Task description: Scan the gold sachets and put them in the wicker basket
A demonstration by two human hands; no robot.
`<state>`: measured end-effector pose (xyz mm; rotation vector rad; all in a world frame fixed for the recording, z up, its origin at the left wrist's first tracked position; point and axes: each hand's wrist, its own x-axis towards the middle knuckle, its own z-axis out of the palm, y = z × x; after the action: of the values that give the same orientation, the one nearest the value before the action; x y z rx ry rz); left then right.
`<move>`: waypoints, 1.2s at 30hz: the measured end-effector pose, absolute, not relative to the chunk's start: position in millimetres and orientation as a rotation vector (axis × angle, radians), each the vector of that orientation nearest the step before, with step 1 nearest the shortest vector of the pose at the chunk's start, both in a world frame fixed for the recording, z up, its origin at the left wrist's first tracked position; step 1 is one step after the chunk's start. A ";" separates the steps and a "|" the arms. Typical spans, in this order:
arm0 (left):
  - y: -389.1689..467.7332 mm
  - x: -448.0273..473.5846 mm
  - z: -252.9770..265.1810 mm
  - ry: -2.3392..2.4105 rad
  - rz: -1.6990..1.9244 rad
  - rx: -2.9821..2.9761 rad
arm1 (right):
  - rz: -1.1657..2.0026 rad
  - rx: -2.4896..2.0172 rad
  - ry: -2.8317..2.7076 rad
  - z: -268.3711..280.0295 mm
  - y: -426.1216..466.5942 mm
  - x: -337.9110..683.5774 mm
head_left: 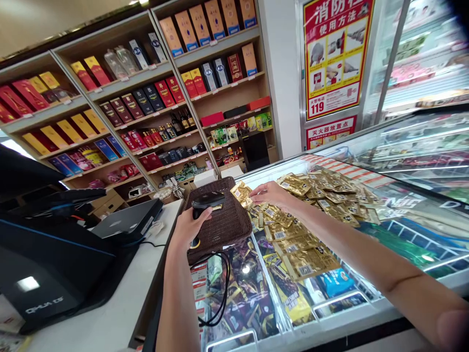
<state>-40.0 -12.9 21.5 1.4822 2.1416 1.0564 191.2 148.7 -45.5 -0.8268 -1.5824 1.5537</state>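
Observation:
My left hand (188, 227) is closed around the handle of a black barcode scanner (208, 199), above a dark brown woven basket (220, 230). The scanner's head points right. To its right, my right hand (271, 194) has its fingers together at the edge of a shiny gold packet (241, 193) by the basket's far right corner. A large heap of similar gold packets (322, 190) lies on the glass top under and beyond my right forearm. Nearer to me, several more gold packets (293, 247) overlap in a row, some with barcodes showing.
The glass-topped freezer (256, 337) holds wrapped goods. A black cable (225, 298) loops over its glass. At left stand a black checkout machine (54, 264) and a closed grey laptop-like device (126, 220) on a white counter (110, 318). Shelves (146, 115) of boxed goods line the back.

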 end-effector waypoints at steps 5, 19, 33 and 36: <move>-12.9 -37.3 21.9 2.130 1.058 1.486 | 1.563 -0.815 -1.552 -40.9 145.1 191.3; -9.6 -40.6 19.8 2.184 1.006 1.553 | 1.047 -1.105 -2.308 -36.8 164.9 224.4; -29.0 -98.2 16.2 2.269 1.169 1.244 | 0.120 -1.197 -2.992 -36.6 121.0 212.5; -36.8 -109.4 16.1 2.257 1.239 1.199 | 0.033 -1.118 -2.819 -36.1 110.4 197.7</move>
<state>-109.4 -36.8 16.1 1.1985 2.2575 1.2390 197.7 110.4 -36.1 -1.1181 -2.8185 0.0334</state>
